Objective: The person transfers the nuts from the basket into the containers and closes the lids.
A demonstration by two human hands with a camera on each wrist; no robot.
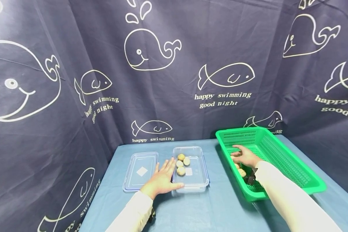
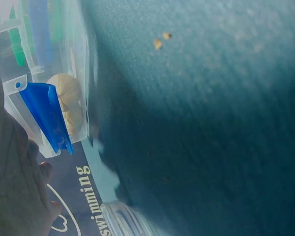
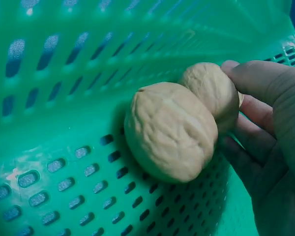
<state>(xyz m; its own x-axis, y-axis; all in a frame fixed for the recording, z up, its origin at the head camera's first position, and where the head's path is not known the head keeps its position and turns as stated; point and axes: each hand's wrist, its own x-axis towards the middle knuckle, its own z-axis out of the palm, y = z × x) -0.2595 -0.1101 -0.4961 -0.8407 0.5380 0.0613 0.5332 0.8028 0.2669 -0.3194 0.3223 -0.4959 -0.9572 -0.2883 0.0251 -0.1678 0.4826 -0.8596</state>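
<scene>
In the head view, my left hand [image 1: 162, 180] lies with straight fingers against the left side of a clear plastic box [image 1: 201, 170]. Several walnuts [image 1: 181, 170] sit in the left part of that box. The left wrist view shows the box's blue clip [image 2: 46, 115] beside the hand, with walnuts [image 2: 66, 91] behind the clear wall. My right hand [image 1: 246, 157] reaches into a green basket [image 1: 295, 161]. Up close, its thumb and fingers pinch a walnut [image 3: 210, 91]; a nearer walnut [image 3: 172, 132] rests on the basket's slotted floor.
Left of the box lies its clear lid [image 1: 141, 171] with a blue edge. All stand on a blue cloth-covered table [image 1: 220, 209]. A dark curtain [image 1: 179, 106] with whale and fish drawings hangs behind and at the sides. Small crumbs [image 2: 158, 44] lie on the cloth.
</scene>
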